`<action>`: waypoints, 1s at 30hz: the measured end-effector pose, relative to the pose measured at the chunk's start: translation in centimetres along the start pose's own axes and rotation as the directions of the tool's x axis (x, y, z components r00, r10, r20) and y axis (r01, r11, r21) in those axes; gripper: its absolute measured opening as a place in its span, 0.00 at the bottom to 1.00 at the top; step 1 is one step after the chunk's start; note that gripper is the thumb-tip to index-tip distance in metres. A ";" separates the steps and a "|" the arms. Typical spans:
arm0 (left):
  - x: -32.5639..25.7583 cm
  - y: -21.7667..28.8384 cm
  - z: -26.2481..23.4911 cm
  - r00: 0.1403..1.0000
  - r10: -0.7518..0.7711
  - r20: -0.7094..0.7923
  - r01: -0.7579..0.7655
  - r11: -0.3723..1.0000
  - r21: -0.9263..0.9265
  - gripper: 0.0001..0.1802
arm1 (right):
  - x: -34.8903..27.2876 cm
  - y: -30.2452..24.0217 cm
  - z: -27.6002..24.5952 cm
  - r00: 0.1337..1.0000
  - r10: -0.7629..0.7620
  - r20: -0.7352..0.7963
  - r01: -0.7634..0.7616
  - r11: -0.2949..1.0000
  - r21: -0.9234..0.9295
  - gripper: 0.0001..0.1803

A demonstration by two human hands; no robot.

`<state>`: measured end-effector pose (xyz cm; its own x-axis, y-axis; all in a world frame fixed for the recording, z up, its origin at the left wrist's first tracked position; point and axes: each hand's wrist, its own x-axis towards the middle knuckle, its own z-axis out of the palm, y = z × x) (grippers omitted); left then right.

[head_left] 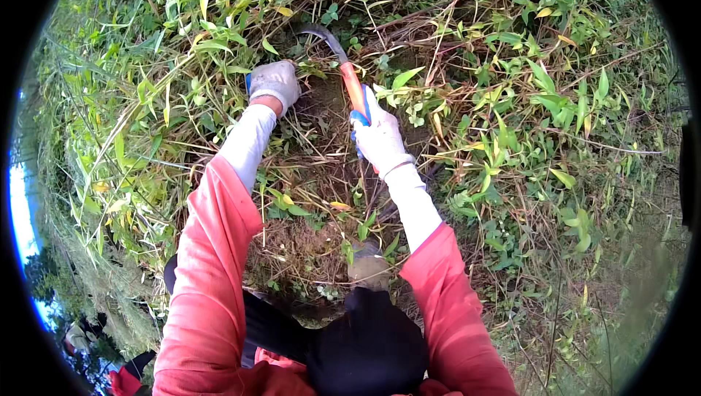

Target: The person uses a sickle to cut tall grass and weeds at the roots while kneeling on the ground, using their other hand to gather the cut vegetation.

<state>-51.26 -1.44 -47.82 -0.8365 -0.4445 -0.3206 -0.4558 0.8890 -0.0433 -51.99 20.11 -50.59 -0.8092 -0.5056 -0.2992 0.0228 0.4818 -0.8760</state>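
In my right hand [381, 136], gloved in white and blue, is a sickle [353, 88], its orange handle gripped near the lower end. The dark curved blade reaches up and bends left among the stems, above and to the right of my left hand [274, 85]. That hand, in a white glove with some blue showing, is closed in a fist against the leafy vines [212, 56]. Its fingers point away from view, so what it grips is hidden. Brown soil and dry stems [314, 133] lie between both hands.
Tangled green plants [540, 96] spread across the far side and the right. Below my hands, a boot [369, 268] stands on a patch of bare soil [299, 250]. At the lower left edge, a bit of red clothing [125, 381] is visible.
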 end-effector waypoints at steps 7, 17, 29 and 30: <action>-3.1 -4.2 1.0 0.986 0.136 -0.094 -0.127 0.988 0.092 0.13 | -19.3 7.1 -4.5 0.965 0.258 0.053 -0.263 0.935 0.237 0.35; -2.8 -3.3 2.1 0.976 0.193 -0.104 -0.167 0.961 0.222 0.11 | 0.1 -0.2 -1.5 0.970 0.019 0.244 -0.003 0.998 -0.066 0.32; -16.0 -6.2 2.7 0.890 0.428 0.156 -0.451 0.780 0.433 0.09 | -11.9 3.5 0.0 0.992 -0.129 -0.003 0.129 0.991 0.019 0.35; -15.8 -6.0 2.7 0.894 0.408 0.186 -0.447 0.775 0.446 0.09 | -11.3 4.0 0.0 0.967 -0.245 -0.072 0.243 0.969 -0.042 0.35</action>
<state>-34.48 0.60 -45.05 -0.8769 -0.0135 -0.4805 0.1567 0.9370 -0.3123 -42.76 27.77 -50.72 -0.8305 -0.5550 -0.0472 -0.1986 0.3741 -0.9059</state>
